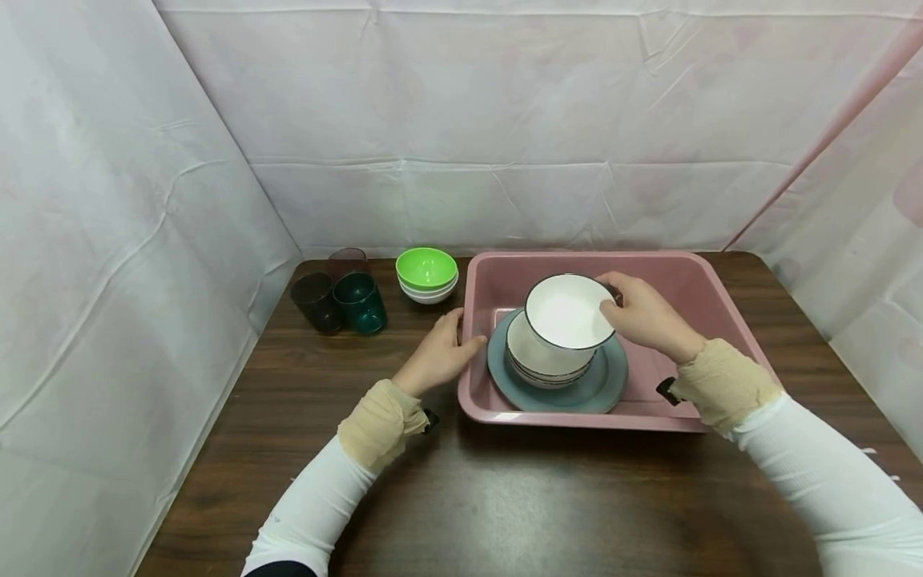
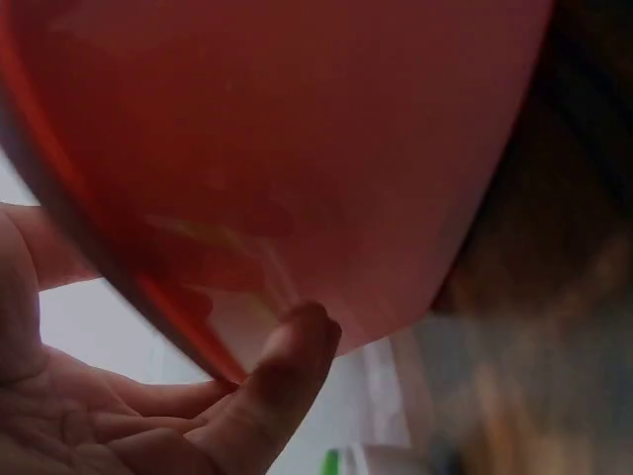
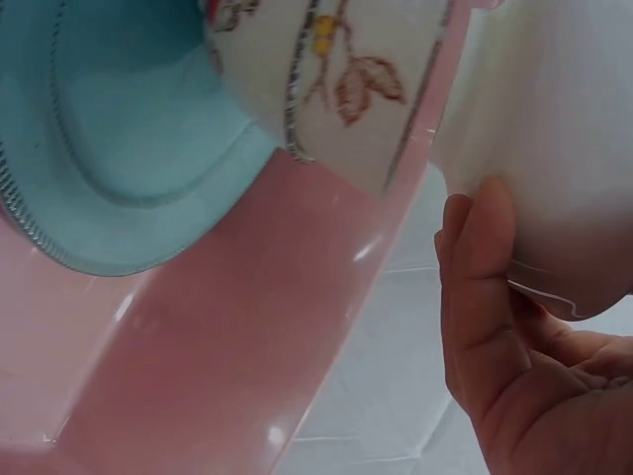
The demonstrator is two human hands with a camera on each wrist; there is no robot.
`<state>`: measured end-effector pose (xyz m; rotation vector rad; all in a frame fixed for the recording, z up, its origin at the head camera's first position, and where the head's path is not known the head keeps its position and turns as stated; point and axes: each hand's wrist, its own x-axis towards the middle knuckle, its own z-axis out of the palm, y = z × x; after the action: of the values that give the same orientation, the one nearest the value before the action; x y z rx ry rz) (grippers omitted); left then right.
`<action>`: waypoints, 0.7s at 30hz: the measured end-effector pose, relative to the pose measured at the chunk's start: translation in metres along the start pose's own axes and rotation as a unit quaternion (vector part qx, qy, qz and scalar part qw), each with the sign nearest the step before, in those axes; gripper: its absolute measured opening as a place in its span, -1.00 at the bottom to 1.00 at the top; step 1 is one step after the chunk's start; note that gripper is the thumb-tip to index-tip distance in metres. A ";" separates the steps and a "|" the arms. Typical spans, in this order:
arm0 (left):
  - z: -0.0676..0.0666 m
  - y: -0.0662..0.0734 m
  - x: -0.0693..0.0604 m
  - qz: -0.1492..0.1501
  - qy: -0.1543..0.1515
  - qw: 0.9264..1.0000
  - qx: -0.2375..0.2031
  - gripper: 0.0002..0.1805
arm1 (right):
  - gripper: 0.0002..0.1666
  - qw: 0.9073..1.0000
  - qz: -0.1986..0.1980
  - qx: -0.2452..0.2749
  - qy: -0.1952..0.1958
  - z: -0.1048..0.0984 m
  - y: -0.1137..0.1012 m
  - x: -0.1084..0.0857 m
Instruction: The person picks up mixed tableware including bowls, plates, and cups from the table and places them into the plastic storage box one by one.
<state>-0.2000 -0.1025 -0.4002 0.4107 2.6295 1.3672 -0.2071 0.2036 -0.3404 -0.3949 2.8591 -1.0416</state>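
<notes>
My right hand (image 1: 649,314) pinches the dark-rimmed edge of a white bowl (image 1: 566,311), raised and slightly tilted over a stack of bowls (image 1: 529,355). That stack stands on a blue-grey plate (image 1: 609,383) inside a pink tub (image 1: 577,260). In the right wrist view, thumb and fingers of the hand (image 3: 504,346) hold the white bowl (image 3: 564,129), beside a bowl with a leaf pattern (image 3: 346,109) and the plate (image 3: 138,119). At the tub's left side, my left hand (image 1: 441,354) grips the rim; the left wrist view shows the hand (image 2: 148,426) around the tub edge (image 2: 297,148).
Left of the tub stands a green bowl (image 1: 427,268) on white bowls (image 1: 430,296). Farther left are a teal cup (image 1: 366,308), a dark cup (image 1: 317,303) and a pinkish clear cup (image 1: 348,258). White sheets (image 1: 505,120) hang behind the wooden table (image 1: 505,505) and at both sides.
</notes>
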 end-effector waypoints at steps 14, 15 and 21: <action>0.017 -0.010 -0.004 -0.033 0.013 0.998 -0.050 -0.54 | -0.53 1.000 0.003 -0.024 -0.011 0.012 0.009 0.006; 0.017 -0.010 -0.004 -0.033 0.015 0.998 -0.053 -0.55 | -0.53 1.000 0.002 -0.028 -0.011 0.013 0.008 0.007; 0.018 -0.010 -0.006 -0.029 0.013 0.997 -0.066 -0.58 | -0.54 0.999 -0.007 -0.051 -0.012 0.020 0.010 0.008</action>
<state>-0.1912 -0.0964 -0.4186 0.2985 2.5317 1.5255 -0.2142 0.1965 -0.3621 -0.4310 2.9006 -0.8892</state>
